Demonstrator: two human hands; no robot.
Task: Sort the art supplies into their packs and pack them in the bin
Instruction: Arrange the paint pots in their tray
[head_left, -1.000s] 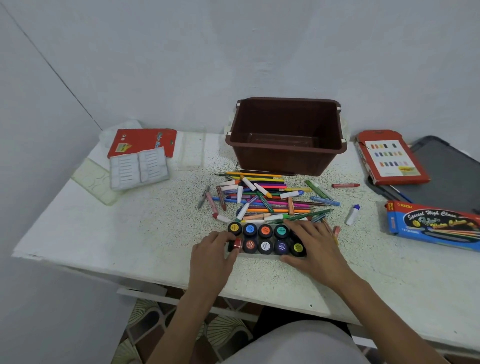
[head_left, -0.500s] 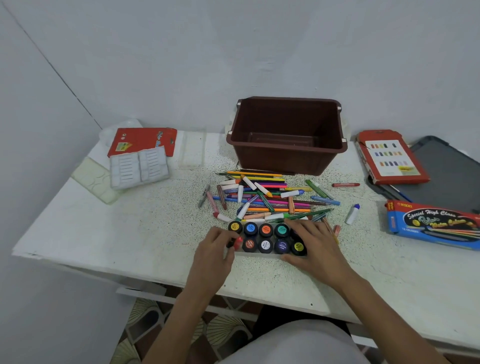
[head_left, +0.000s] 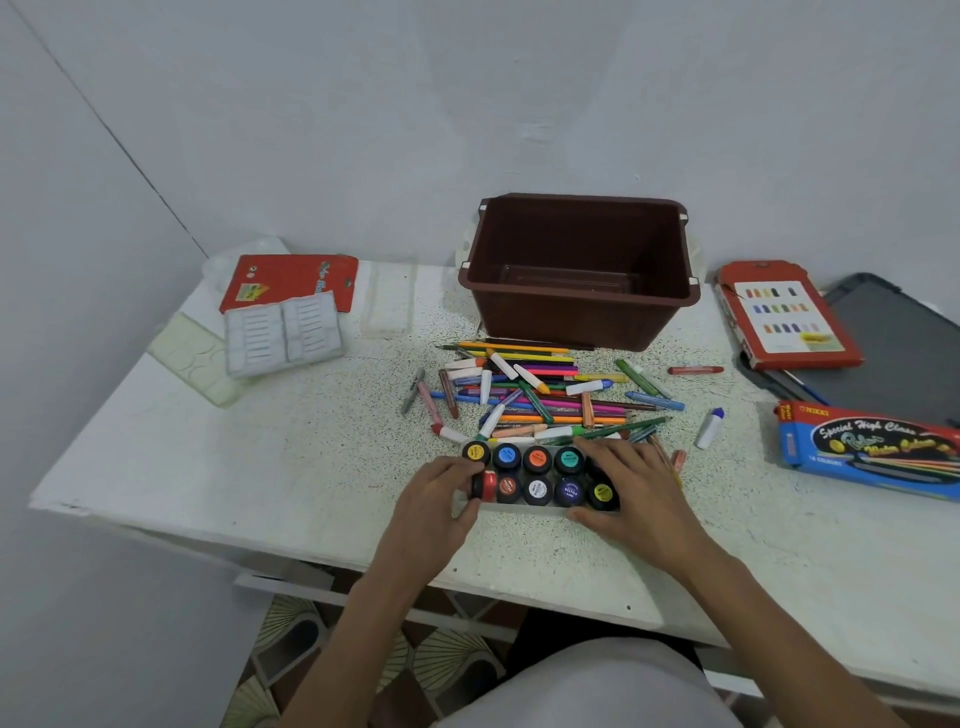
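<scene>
The paint tray (head_left: 519, 508) runs left to right near the table's (head_left: 260, 467) near edge. At its left end the left hand (head_left: 436, 501) pinches a red-lidded pot (head_left: 487, 484), tipped sideways with its lid facing right. The right hand (head_left: 639, 483) lies spread over the tray's right end.

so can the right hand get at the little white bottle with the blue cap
Likely yes: the bottle lies alone right of the right hand, which merely rests on the paint pots.
</scene>
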